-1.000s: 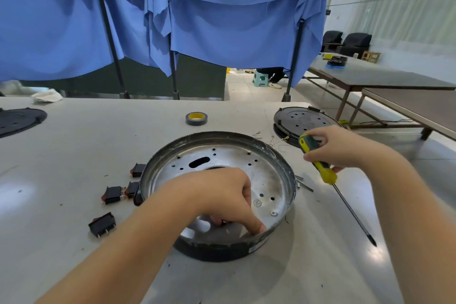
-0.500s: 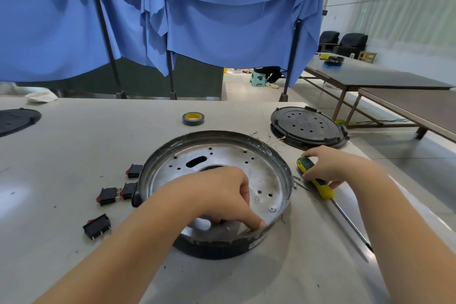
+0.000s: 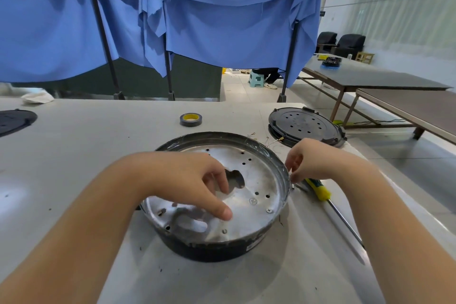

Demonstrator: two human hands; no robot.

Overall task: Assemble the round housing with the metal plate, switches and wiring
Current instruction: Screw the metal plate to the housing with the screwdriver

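The round black housing (image 3: 209,250) stands on the white table in front of me, with the perforated metal plate (image 3: 256,180) lying inside it. My left hand (image 3: 192,180) rests on the plate, fingertips pressing near its front edge. My right hand (image 3: 311,161) hovers at the housing's right rim, fingers pinched over small screws lying on the table; I cannot tell if it holds one. The yellow-and-green screwdriver (image 3: 320,191) lies on the table just under that hand. The switches are hidden behind my left arm.
A black perforated lid (image 3: 306,126) lies at the back right near the table edge, thin wires beside it. A roll of tape (image 3: 190,119) sits behind the housing. Another black disc (image 3: 14,122) is at the far left. Blue curtains hang behind.
My right hand set the screwdriver down on the table and let go, then moved to the housing's right rim. My left hand slid slightly along the plate.
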